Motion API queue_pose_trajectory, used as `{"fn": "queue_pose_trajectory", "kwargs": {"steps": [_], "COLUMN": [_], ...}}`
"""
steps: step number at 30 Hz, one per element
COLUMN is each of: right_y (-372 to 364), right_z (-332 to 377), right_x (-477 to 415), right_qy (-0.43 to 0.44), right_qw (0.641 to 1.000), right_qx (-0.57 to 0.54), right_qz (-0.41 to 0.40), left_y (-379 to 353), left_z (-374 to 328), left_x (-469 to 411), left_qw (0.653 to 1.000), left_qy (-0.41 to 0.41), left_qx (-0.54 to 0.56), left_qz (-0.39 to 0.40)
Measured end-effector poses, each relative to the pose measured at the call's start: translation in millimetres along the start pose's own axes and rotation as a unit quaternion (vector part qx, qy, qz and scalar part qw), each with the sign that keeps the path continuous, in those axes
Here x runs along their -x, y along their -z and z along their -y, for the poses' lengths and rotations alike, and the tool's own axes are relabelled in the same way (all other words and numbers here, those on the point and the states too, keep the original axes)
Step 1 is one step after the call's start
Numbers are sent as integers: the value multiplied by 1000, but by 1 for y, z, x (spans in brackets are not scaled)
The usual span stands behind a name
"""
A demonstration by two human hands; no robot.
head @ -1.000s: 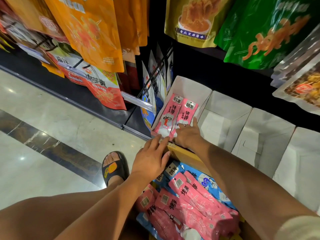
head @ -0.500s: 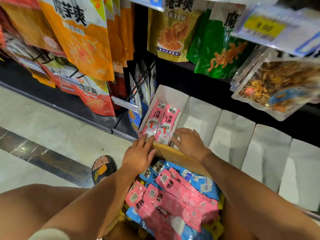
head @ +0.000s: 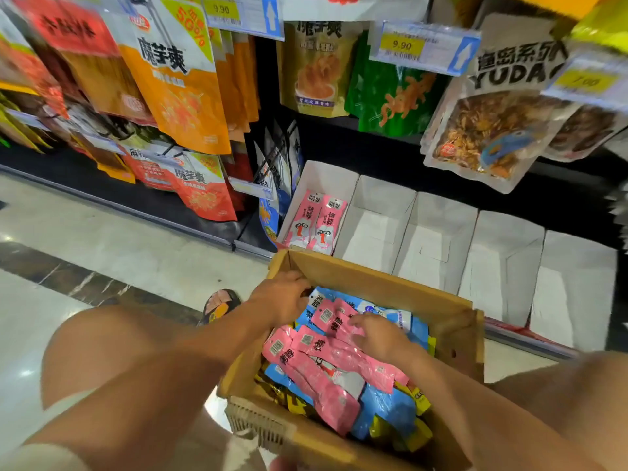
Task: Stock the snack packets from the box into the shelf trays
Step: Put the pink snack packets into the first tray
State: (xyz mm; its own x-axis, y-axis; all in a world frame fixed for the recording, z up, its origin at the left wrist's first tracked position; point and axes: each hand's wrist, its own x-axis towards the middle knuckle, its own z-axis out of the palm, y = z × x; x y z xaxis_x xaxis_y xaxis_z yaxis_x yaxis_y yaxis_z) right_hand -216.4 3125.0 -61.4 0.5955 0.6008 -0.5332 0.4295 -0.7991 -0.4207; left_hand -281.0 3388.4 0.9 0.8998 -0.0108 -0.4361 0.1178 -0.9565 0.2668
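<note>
1. A shop aisle: glossy pale floor tiles [head: 102, 232] run along black shelving hung with foil bags.
2. The left hand [head: 282, 297] sits at the far left corner of the box [head: 373, 277], fingers curled down onto the packet tops. I cannot tell whether it grips one.
3. The right hand [head: 380, 334] lies apart from it, nearer the middle, with fingers loosely spread and resting on a pink packet. Nothing is pinched.
4. The pink packets [head: 326, 379] in the box are long, narrow, shiny plastic sleeves. Their long axes run diagonally, with the barcode ends toward the far left.
5. Blue packets [head: 384, 402] and yellow packets [head: 419, 433] lie under and beside them.
6. The box is brown corrugated cardboard, open-topped, and stands between the person's knees, just in front of the trays.
7. The trays [head: 438, 246] are white folded card with slanted side walls, set in a row on the bottom shelf. The leftmost tray [head: 326, 175] holds two pink tray packets [head: 316, 222] side by side. They lean back, long axes pointing away, printed tops uppermost.
8. Above hang an orange bag [head: 183, 96], a green bag [head: 390, 96] and yellow price tags [head: 401, 45].
</note>
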Motion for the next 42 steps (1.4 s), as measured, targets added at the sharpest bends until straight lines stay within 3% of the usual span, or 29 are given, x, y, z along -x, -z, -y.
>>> {"fn": "queue_pose_trajectory", "kwargs": {"steps": [2, 7, 11, 15, 21, 24, 28, 31, 36, 39, 42], "right_y": [-21, -53, -64, -71, -60, -48, -29, -14, 5, 12, 16], "right_z": [-2, -5, -2, 7, 19, 16, 19, 25, 47, 63, 75], "right_x": [4, 10, 4, 1, 10, 9, 9, 10, 23, 32, 35], "right_qy": [-19, -38, -45, -31, -20, -14, 5, -13, -16, -3, 6], "right_qw": [996, 986, 980, 971, 963, 983, 989, 960, 879, 849, 842], "right_qx": [50, 125, 182, 230, 270, 174, -62, -217, -450, -511, -525], "right_qz": [72, 106, 65, 56, 15, -55, -131, -175, -158, -131, -122], "left_y": [-13, -43, -48, -49, -36, -26, -24, -23, -26, -21, -18], "left_z": [-9, -19, -21, -18, -14, -17, -17, -23, -29, -36, -36], "left_x": [18, 41, 33, 27, 22, 19, 14, 17, 24, 29, 29], "left_qw": [999, 986, 978, 971, 928, 910, 871, 836, 763, 736, 715], "left_qy": [6, 68, 92, 111, 178, 177, 180, 205, 175, 136, 129], "left_qx": [39, 128, 148, 192, 323, 374, 457, 509, 621, 661, 687], "left_qz": [26, 84, 112, 94, 55, 17, -9, -27, 40, 43, 24]}}
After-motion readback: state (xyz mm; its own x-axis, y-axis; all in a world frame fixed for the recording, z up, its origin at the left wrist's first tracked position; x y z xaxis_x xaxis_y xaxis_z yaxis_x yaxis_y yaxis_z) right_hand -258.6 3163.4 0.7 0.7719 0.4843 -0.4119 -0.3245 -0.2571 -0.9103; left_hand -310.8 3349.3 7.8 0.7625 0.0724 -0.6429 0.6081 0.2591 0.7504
